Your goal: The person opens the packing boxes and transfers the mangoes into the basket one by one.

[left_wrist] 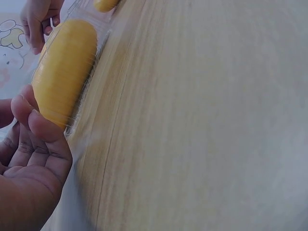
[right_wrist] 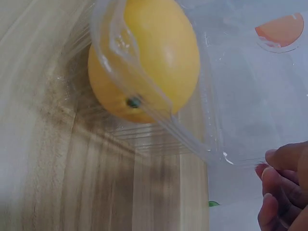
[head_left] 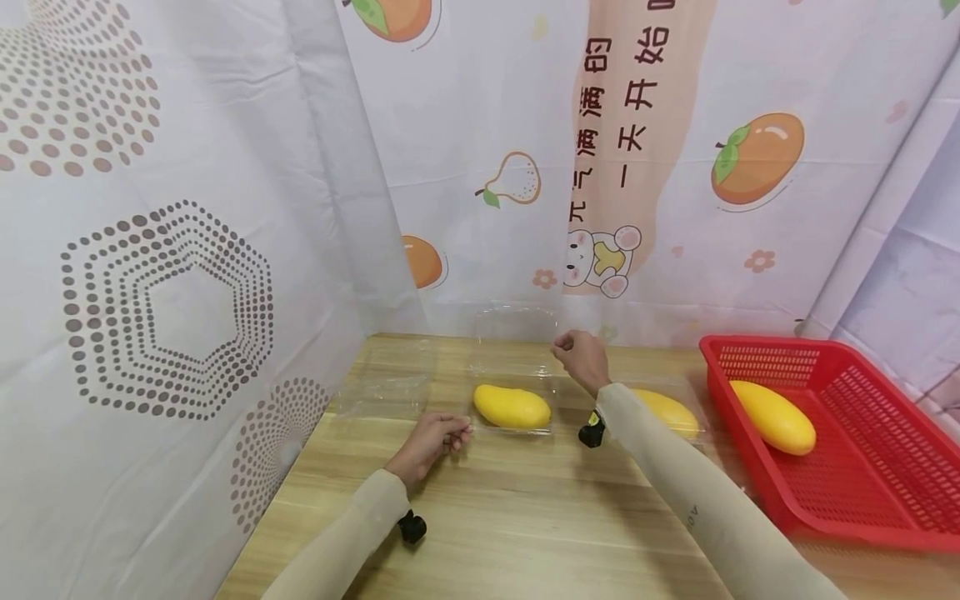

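Note:
A yellow mango lies in a clear plastic box whose hinged lid stands raised at the back. My right hand pinches the right edge of that lid between thumb and fingertips, as the right wrist view shows. At the box's left front corner, the curled fingers of my left hand appear to pinch its rim; the clear plastic there is hard to make out. The mango has a dark stem spot facing the right wrist camera.
To the right, a second mango sits in another clear box, partly behind my right sleeve. A red basket beyond it holds one mango. Another clear container stands at the left back. Printed curtains hang along the wooden table's back.

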Demonstrator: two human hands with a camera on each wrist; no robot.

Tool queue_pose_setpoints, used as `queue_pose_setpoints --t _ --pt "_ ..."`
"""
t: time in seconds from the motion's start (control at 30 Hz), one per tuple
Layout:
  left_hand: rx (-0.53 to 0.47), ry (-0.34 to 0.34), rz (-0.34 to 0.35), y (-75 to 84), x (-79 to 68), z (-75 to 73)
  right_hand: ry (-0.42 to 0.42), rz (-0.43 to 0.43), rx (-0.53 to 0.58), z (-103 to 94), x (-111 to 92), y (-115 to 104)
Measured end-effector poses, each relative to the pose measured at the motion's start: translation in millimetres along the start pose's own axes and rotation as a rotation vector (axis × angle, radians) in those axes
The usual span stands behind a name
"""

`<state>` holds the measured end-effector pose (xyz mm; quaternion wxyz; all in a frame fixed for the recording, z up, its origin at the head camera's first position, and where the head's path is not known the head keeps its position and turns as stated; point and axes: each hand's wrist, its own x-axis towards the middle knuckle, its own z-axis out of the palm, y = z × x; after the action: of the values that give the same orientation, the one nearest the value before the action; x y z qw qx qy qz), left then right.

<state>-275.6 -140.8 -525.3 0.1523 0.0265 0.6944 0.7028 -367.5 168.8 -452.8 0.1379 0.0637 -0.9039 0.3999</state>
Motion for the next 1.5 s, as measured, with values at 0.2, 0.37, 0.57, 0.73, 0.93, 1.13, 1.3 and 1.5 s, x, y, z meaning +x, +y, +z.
queue_pose_setpoints --t 0.2,0.37,0.57,0.73,0.93,1.13,1.3,1.5 --pt "0.006 0.008 0.000 1.1 0.6 0.4 -0.024 0.050 -0.046 1.8 -1.8 0.9" --pt "0.007 0.007 0.001 1.0 0.8 0.3 -0.047 0.078 -0.084 4.5 -3.1 1.7" --pt "0.008 -0.001 0.002 -0.4 2.0 -0.8 -0.069 0.115 -0.122 7.5 -3.1 6.2" --pt "0.007 -0.004 0.001 0.2 2.5 -1.0 -0.098 0.116 -0.136 9.2 -3.1 9.9" --pt "0.006 -0.001 0.003 2.4 2.2 -0.4 -0.114 0.102 -0.163 10.4 -5.1 9.5" --pt "0.007 -0.004 0.006 1.5 1.9 -0.9 -0.131 0.114 -0.158 10.4 -11.0 7.5" --pt "0.014 -0.006 0.004 -0.1 1.8 -1.7 -0.140 0.117 -0.157 14.0 -14.0 10.1" --pt "0.021 -0.007 0.005 -1.1 0.4 -1.9 -0.136 0.109 -0.151 15.9 -16.8 11.5"
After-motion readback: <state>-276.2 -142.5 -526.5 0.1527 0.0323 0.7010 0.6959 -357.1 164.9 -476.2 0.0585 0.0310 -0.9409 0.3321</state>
